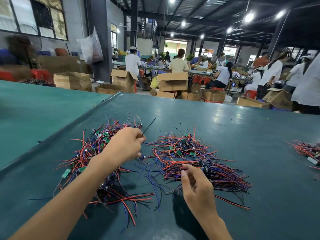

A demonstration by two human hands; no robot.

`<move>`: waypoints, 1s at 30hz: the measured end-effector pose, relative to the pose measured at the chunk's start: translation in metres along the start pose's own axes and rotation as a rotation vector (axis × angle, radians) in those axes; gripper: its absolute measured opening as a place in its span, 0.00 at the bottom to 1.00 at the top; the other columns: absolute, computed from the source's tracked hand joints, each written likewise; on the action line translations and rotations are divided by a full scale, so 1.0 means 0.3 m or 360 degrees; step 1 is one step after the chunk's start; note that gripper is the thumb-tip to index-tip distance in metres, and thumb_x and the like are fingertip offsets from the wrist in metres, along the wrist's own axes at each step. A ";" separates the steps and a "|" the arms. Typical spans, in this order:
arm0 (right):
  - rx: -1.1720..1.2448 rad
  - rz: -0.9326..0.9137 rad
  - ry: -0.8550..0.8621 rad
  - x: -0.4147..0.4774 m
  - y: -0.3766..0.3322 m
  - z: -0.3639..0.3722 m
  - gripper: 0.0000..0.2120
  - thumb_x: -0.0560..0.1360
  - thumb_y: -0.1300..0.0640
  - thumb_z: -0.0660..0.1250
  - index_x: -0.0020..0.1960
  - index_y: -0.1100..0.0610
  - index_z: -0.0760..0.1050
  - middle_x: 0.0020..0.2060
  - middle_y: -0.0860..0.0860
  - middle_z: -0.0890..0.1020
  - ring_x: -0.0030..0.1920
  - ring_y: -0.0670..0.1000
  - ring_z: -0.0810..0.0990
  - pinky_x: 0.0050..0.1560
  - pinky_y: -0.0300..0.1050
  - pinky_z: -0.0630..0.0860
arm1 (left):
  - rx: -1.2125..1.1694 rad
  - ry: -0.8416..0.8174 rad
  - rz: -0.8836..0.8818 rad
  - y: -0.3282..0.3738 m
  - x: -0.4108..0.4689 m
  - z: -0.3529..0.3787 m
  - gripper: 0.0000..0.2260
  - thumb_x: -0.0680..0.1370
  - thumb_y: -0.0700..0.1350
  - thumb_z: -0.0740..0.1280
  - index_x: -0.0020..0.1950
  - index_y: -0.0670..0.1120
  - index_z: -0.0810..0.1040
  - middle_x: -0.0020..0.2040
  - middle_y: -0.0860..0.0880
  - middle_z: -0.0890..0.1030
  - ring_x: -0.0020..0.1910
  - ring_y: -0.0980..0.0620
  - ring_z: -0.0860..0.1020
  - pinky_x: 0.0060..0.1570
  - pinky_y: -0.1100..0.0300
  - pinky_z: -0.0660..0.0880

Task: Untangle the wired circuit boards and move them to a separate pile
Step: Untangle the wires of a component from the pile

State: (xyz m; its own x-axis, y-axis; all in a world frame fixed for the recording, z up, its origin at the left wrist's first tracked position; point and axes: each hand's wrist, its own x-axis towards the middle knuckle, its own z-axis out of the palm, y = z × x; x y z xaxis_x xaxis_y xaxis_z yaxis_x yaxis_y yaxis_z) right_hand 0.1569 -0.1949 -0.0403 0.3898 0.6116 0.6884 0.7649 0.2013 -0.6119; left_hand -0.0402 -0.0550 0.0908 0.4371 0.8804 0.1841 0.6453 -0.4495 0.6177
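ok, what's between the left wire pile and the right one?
Head view: green table cover shows between left pile and right pile, crossed by stray blue wires; a small component lies beside the left hand, which pinches a black wire.

Glossy green table cover (225, 135) — plastic-coated wires (199, 163).

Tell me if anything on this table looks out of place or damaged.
Nothing looks damaged. Minor oddities: the edge of the dark table cover curls up along the seam behind the left pile, and small black bits lie scattered beyond the right pile.
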 end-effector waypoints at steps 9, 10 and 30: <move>-0.0206 -0.0312 -0.0055 0.040 -0.208 0.090 0.24 0.76 0.45 0.69 0.66 0.59 0.77 0.49 0.47 0.77 0.49 0.50 0.76 0.56 0.42 0.73 | -0.0560 -0.0267 0.0296 0.141 -0.075 0.021 0.06 0.81 0.44 0.68 0.48 0.48 0.85 0.36 0.51 0.84 0.34 0.54 0.84 0.42 0.55 0.81; -0.0227 -0.0303 0.0002 0.041 -0.210 0.091 0.21 0.76 0.47 0.69 0.64 0.58 0.78 0.46 0.47 0.75 0.47 0.50 0.74 0.53 0.43 0.73 | -0.0529 -0.0269 0.0343 0.142 -0.081 0.020 0.06 0.81 0.45 0.68 0.48 0.49 0.85 0.35 0.52 0.84 0.34 0.55 0.84 0.42 0.59 0.80; 0.1801 0.1176 -0.0352 0.079 -0.274 0.053 0.08 0.80 0.69 0.60 0.45 0.63 0.77 0.33 0.57 0.80 0.30 0.52 0.81 0.32 0.49 0.80 | -0.1392 -0.0652 -0.0068 0.069 -0.133 0.163 0.13 0.82 0.48 0.65 0.54 0.40 0.84 0.42 0.42 0.82 0.39 0.49 0.79 0.39 0.56 0.77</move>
State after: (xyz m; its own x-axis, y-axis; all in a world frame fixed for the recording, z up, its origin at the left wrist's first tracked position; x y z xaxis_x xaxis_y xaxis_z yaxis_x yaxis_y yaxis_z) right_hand 0.0950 -0.1848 0.0201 0.3495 0.9353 0.0550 -0.4583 0.2218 -0.8607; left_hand -0.0136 -0.1070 0.0587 0.7156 0.6978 -0.0307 0.0435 -0.0008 0.9991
